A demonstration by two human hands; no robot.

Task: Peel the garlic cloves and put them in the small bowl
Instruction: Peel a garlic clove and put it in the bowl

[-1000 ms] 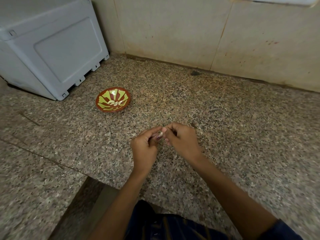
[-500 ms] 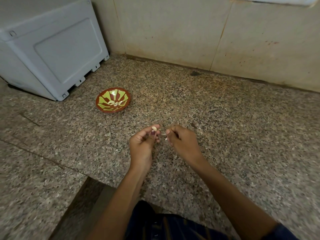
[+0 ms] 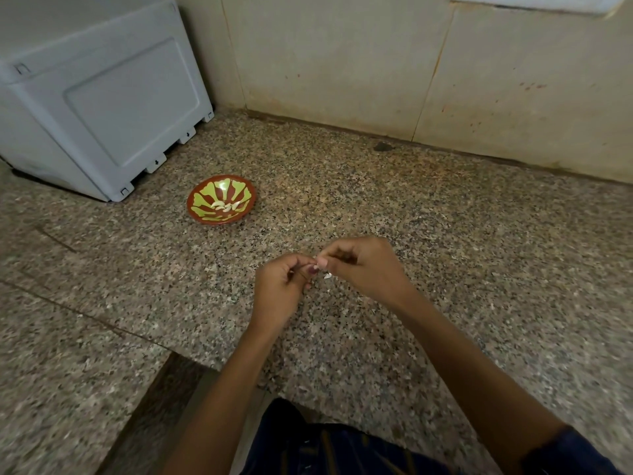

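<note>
Over the middle of the speckled granite counter my two hands meet fingertip to fingertip. My left hand and my right hand both pinch a small pale garlic clove between them; most of it is hidden by the fingers. A white scrap of skin shows just below the fingertips. The small bowl, red-brown with a green leaf pattern, sits to the upper left of my hands, and several peeled cloves lie in it.
A grey plastic appliance stands at the back left, close behind the bowl. A beige tiled wall closes the back of the counter. The counter has a stepped front edge near my body.
My hands were apart half a second ago, the clove held up by the left fingers. Now they have come together again and both pinch the clove.
</note>
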